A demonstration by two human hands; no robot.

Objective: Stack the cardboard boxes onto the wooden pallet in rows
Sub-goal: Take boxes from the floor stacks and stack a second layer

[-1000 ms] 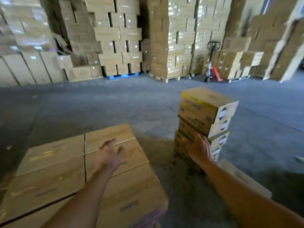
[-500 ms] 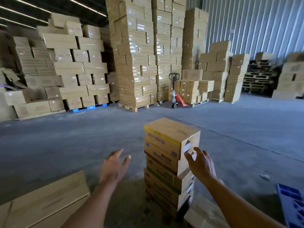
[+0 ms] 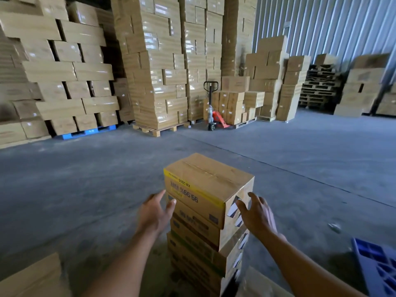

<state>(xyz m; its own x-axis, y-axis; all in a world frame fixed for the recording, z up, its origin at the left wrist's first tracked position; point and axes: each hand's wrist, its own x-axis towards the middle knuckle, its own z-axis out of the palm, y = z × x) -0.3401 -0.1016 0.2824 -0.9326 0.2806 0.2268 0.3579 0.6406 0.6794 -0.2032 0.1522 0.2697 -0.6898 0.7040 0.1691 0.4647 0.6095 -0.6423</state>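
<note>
A column of cardboard boxes (image 3: 203, 239) is seen on the grey floor (image 3: 85, 189); its top box (image 3: 205, 187) is flanked by the left hand (image 3: 155, 213) and right hand (image 3: 256, 214), both spread wide, fingertips at its sides, nothing gripped

Single head-worn wide-angle view, facing forward and slightly down across the concrete floor (image 3: 107, 189). Near field: stack of cardboard boxes (image 3: 205, 211) close below centre. Far field: stretch-wrapped pallet loads (image 3: 154, 71), corrugated metal wall (image 3: 321, 24). No second view.
</note>
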